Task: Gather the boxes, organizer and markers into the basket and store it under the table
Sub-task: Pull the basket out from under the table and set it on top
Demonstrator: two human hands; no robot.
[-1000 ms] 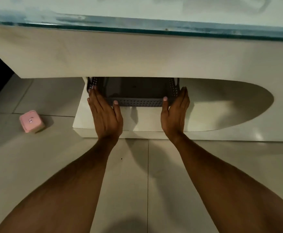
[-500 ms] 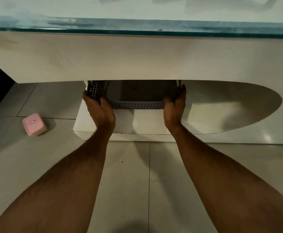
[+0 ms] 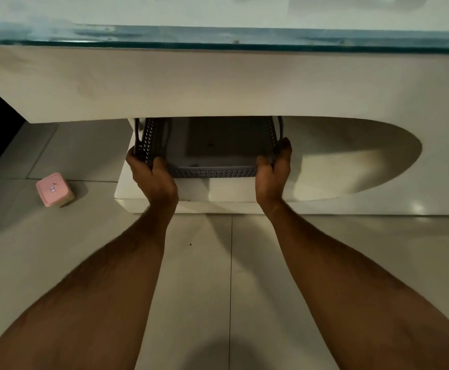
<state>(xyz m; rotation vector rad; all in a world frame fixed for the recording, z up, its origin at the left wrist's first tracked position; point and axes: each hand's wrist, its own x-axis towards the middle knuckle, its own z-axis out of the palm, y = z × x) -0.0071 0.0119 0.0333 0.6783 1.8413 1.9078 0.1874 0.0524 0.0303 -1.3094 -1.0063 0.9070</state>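
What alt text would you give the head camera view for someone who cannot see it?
Two bare hands, left hand and right hand, grip the near corners of a grey perforated basket on the white table's lower shelf, under its glass top. A small pink box sits on the tiled floor to the left.

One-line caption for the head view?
Both hands, left hand and right hand, grip the grey basket on the table's lower shelf.
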